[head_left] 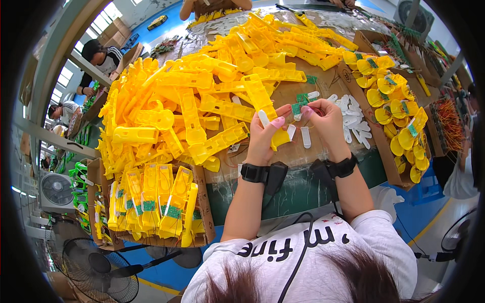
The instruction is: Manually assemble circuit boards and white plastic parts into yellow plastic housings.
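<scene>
My left hand is closed around a long yellow plastic housing, tilted with its far end up over the pile. A white strip shows by that thumb. Opposite it, my right hand pinches at a small green circuit board, which sits between both sets of fingertips beside the housing. A thin red wire seems to run between the hands. Just beyond the fingers another green circuit board lies on the cardboard. Under my hands rests a white plastic strip, and a heap of white plastic pieces lies by my right wrist.
A large pile of yellow housings covers the left and far table. Cardboard boxes of yellow parts with boards stand at near left and right. A box of red wires is further right. Co-workers sit left and across. A fan stands below left.
</scene>
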Action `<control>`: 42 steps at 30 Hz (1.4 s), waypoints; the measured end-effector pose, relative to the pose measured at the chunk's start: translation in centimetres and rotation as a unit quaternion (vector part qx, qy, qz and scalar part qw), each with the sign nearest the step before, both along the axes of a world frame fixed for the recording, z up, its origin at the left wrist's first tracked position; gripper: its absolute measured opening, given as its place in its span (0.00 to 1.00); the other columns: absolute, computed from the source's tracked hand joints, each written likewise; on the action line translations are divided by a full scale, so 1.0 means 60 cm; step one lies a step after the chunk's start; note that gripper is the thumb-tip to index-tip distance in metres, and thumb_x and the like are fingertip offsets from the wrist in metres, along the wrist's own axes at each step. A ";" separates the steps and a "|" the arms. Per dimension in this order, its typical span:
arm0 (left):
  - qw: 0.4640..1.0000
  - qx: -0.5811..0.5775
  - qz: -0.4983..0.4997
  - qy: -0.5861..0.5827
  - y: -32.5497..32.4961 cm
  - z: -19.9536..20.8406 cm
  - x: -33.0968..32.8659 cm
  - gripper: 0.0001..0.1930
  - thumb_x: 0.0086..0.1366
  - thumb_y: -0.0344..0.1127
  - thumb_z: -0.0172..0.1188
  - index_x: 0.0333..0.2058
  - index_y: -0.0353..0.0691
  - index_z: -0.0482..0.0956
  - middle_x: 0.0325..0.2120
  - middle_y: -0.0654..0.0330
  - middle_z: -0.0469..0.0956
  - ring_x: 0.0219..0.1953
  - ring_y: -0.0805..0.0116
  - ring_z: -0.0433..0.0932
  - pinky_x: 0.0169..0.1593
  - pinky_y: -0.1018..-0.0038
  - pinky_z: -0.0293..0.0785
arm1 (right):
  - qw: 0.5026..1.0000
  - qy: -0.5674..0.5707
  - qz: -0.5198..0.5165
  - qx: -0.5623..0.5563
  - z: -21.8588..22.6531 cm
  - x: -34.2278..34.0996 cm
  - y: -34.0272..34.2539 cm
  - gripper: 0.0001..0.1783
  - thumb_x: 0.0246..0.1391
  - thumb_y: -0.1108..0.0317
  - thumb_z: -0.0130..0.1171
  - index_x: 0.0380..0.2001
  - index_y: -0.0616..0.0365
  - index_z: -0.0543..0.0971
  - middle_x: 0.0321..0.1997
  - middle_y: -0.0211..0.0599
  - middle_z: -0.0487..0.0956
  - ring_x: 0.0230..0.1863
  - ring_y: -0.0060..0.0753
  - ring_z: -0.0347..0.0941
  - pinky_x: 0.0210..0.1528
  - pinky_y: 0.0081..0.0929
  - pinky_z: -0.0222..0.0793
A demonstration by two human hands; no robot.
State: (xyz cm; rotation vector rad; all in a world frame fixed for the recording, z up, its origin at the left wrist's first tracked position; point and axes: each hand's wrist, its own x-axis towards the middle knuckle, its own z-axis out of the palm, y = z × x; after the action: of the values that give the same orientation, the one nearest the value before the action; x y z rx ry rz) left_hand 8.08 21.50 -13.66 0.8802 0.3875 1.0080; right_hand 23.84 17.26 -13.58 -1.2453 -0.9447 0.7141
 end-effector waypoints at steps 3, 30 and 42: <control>1.000 0.011 0.010 0.007 -0.002 0.000 0.004 0.23 0.53 0.28 0.55 0.47 0.36 0.58 0.45 0.44 0.69 0.50 0.58 0.69 0.39 0.78 0.70 | 0.999 -0.026 -0.042 -0.006 0.008 -0.007 -0.005 0.07 0.43 0.73 0.61 0.25 0.66 0.76 0.22 0.30 0.76 0.22 0.13 0.69 0.25 0.11 0.64; 0.985 -0.021 -0.046 -0.165 0.009 -0.011 -0.003 0.24 0.62 0.43 0.31 0.51 0.36 0.60 0.51 0.47 0.64 0.46 0.59 0.70 0.49 0.65 0.68 | 0.998 -0.012 0.064 -0.005 0.058 -0.090 -0.042 0.08 0.45 0.74 0.59 0.30 0.67 0.76 0.26 0.34 0.78 0.27 0.16 0.73 0.30 0.11 0.69; 0.995 0.028 0.003 -0.100 0.006 -0.005 0.008 0.21 0.63 0.40 0.33 0.54 0.41 0.55 0.50 0.47 0.65 0.40 0.62 0.74 0.44 0.67 0.72 | 0.987 -0.161 -0.019 0.017 0.068 -0.114 -0.053 0.07 0.43 0.74 0.60 0.28 0.67 0.77 0.24 0.35 0.79 0.25 0.19 0.74 0.27 0.14 0.69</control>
State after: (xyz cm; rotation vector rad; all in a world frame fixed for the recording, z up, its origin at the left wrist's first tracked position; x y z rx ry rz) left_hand 8.57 21.85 -13.93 0.8200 0.1931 1.1055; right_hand 17.01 14.08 -9.48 -1.3706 -1.1873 0.4708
